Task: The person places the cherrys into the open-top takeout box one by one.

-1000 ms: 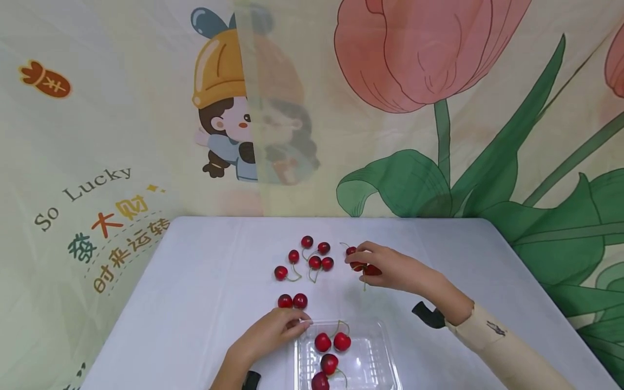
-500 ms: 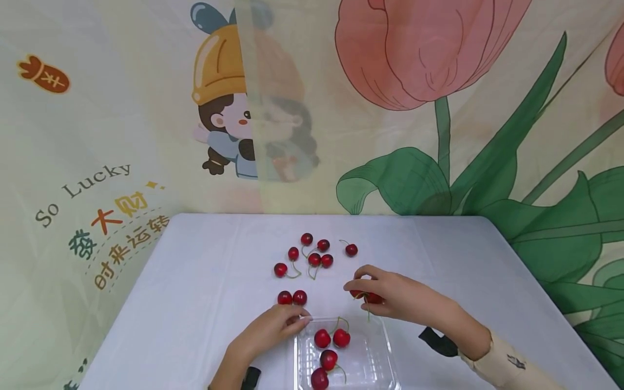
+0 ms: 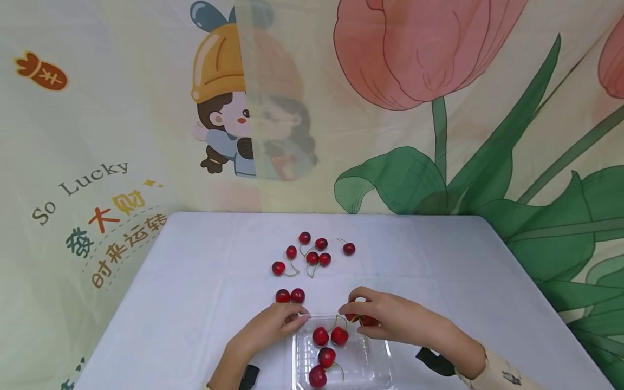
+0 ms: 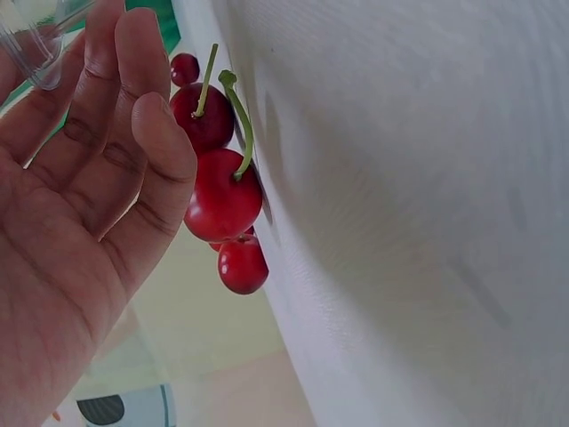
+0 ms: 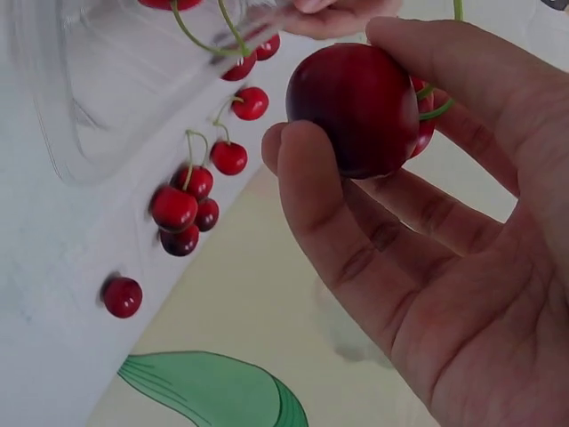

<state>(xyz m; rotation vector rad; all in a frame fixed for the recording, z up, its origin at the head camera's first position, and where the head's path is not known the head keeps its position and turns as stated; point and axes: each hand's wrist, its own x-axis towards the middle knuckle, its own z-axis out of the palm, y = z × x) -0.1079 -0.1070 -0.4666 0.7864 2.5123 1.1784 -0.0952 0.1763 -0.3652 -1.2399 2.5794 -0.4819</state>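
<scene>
My right hand (image 3: pixel 395 318) holds a pair of red cherries (image 5: pixel 356 111) with green stems, just above the back right corner of a clear plastic container (image 3: pixel 382 352). In the right wrist view, thumb and fingertips pinch the nearer cherry, which partly hides the other. Several cherries (image 3: pixel 327 357) lie inside the container, on its left side. At the back left corner my left hand (image 3: pixel 273 327) grips the rim between thumb and fingers; part of this grip is cut off in the left wrist view. Right behind the left hand, two cherries (image 4: pixel 222 196) lie on the table.
Farther back on the white tabletop (image 3: pixel 214 303) lies a loose group of several cherries (image 3: pixel 312 258). One single cherry (image 3: pixel 349 249) sits to their right. A printed cloth (image 3: pixel 292 108) with tulips hangs behind the table.
My right hand has carried the cherries from the back right of the table toward me, to the container's back right corner. The left hand has stayed at the rim.
</scene>
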